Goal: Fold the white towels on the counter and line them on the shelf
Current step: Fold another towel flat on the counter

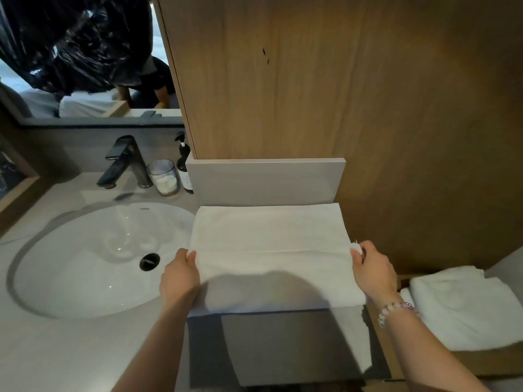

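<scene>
A white towel (271,241) lies spread flat on the grey counter (70,343), to the right of the sink and against the low grey backsplash. My left hand (179,275) pinches its left edge about halfway down. My right hand (372,271), with a bead bracelet on the wrist, pinches the right edge at the same height. A fold line runs across the towel between the two hands. A second white towel (464,306), folded, rests on the wooden shelf (481,360) at the lower right.
A white oval sink (93,258) with a black drain fills the left. Behind it stand a dark tap (124,162), a glass jar (164,176) and a pump bottle (184,165). A wood panel (311,80) rises behind the towel. A dark mat (283,346) lies below the counter edge.
</scene>
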`<state>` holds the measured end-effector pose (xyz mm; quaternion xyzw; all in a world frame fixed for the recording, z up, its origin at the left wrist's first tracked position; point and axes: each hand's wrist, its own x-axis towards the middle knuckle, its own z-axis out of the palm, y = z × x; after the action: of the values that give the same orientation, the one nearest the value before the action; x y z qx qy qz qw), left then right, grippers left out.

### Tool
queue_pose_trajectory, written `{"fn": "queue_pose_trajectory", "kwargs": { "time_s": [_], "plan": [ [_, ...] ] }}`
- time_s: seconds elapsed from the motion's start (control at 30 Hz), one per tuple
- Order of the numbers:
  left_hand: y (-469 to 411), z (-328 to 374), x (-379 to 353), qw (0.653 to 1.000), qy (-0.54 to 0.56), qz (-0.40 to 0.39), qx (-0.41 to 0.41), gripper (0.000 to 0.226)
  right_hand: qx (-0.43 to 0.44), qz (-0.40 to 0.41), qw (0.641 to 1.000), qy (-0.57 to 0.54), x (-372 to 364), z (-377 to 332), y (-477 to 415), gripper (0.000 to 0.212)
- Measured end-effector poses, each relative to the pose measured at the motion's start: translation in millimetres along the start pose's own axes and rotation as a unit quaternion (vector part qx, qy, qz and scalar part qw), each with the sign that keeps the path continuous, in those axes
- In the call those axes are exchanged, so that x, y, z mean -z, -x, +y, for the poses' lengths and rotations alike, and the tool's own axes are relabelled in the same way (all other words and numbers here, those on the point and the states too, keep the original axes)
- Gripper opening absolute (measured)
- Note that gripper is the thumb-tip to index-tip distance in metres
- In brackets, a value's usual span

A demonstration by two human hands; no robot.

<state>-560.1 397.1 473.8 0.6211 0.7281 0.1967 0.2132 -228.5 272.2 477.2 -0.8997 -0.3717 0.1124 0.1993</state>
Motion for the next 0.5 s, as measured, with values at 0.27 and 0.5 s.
{"fn": "queue_pose_trajectory", "kwargs": {
  "time_s": [0.27,0.5],
  "plan": [
    [-1.3,-2.3,-6.8,0.998,-0.054,0.028,-0.021,0.030,-0.006,-0.014,0.999,0.033,-7.1,1.0,-4.4,0.032],
    [-3.5,4.5,-5.4,0.991,-0.134,0.025,-0.008,0.028,0.007,-0.006,0.998,0.059,-3.9,-3.3,-3.9,0.033]
  ]
}}
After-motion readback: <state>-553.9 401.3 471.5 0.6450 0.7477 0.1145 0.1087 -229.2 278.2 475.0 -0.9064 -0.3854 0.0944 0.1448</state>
